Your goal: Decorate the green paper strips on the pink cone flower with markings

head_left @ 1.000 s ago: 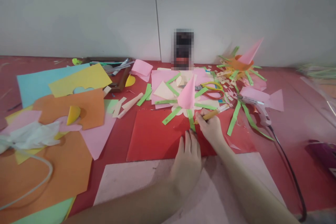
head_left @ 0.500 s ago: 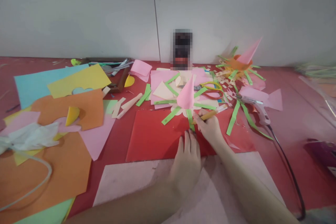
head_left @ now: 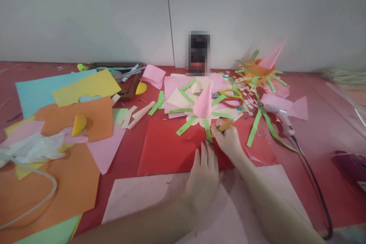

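My right hand (head_left: 228, 140) is closed around a yellow pen (head_left: 227, 124), its lower end at a green paper strip (head_left: 207, 127). Flat on the red sheet (head_left: 168, 148), my left hand (head_left: 203, 171) has its fingers stretched out, their tips at the near end of that strip. The strip belongs to a paper piece with a pink cone (head_left: 203, 103) in the middle and several green strips spreading out from a cream scalloped base (head_left: 192, 121). Small marks show on the strip at the front left. The pen's tip is too small to make out.
Scissors (head_left: 228, 97) lie behind the cone. To the right are a glue gun (head_left: 281, 118) with a black cord and a similar orange piece with a pink cone (head_left: 271, 59). Coloured paper sheets (head_left: 68, 175) spread at the left. A pixelated dark object (head_left: 198, 53) stands against the wall.
My right hand has shifted very slightly and the pen has tilted a little more upright. My left hand stays in place.
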`<action>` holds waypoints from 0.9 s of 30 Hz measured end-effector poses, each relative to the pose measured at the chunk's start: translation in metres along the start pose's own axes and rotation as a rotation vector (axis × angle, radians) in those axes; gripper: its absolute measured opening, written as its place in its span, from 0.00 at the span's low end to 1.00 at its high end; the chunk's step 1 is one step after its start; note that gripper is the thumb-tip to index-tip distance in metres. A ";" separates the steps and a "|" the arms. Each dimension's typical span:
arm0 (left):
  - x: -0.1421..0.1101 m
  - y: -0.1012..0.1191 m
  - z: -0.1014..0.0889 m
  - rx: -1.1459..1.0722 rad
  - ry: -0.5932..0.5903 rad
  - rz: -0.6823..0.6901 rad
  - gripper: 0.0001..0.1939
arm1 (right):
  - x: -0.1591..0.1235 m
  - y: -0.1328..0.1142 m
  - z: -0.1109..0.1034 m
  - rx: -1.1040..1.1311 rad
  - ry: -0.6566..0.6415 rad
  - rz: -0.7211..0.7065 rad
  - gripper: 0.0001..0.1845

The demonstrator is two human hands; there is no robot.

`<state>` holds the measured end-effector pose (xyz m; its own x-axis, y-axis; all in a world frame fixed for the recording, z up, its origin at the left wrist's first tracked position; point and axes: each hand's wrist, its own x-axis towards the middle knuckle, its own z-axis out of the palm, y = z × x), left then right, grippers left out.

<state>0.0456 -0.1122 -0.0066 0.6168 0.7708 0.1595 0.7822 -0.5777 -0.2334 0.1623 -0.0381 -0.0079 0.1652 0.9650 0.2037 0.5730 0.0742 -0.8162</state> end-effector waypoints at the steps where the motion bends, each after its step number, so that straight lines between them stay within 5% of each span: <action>1: 0.000 0.000 0.000 -0.002 0.004 -0.001 0.26 | 0.000 -0.001 0.000 -0.008 0.006 -0.008 0.16; 27: 0.000 -0.001 -0.001 -0.054 0.005 -0.005 0.26 | -0.002 -0.001 -0.001 -0.044 0.014 -0.043 0.16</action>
<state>0.0448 -0.1120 -0.0058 0.6130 0.7725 0.1658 0.7890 -0.5874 -0.1800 0.1619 -0.0399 -0.0069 0.1505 0.9576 0.2457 0.6145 0.1041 -0.7820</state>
